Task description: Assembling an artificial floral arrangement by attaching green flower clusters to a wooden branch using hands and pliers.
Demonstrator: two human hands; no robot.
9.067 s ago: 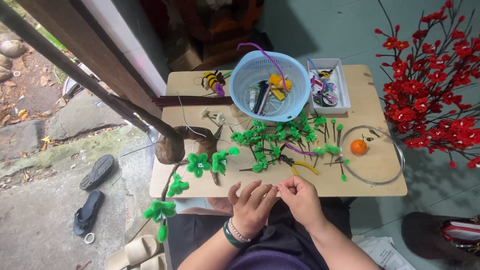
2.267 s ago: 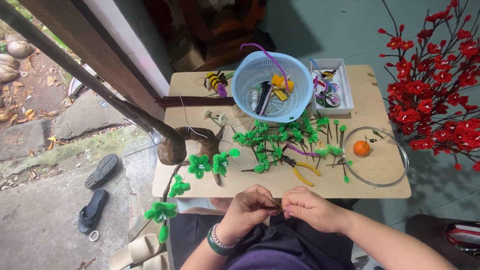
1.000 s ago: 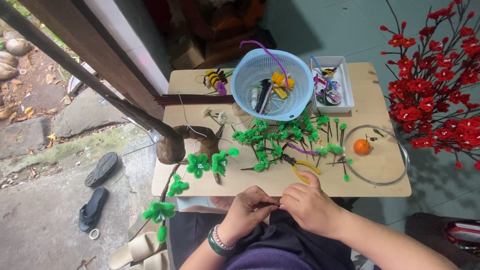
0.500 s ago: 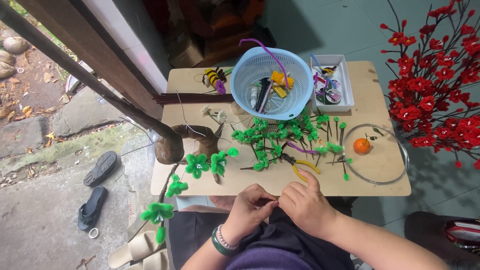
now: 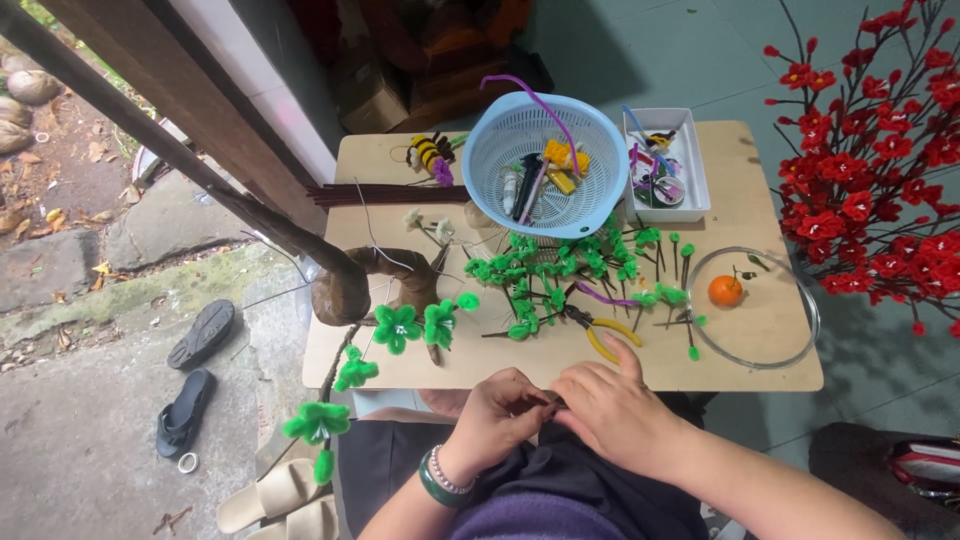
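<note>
Both hands meet at the table's (image 5: pixel 760 372) near edge; left hand (image 5: pixel 497 412) and right hand (image 5: pixel 612 408) pinch something tiny between fingertips, too hidden to make out. Pliers (image 5: pixel 605 334) just beyond, green flowers (image 5: pixel 560 270) crowd the middle.

Soft, even daylight, faint shadows, sharp focus throughout, slight wide-angle bending at the edges.

A light blue basket (image 5: pixel 545 160) sits at upper centre, a white tray (image 5: pixel 668 165) beside it. Green leaves (image 5: pixel 560 270) lie mid-frame, an orange ball (image 5: pixel 725 290) right. Red blossoms (image 5: pixel 880 170) fill the right edge. The pliers (image 5: pixel 605 335) have yellow handles.
</note>
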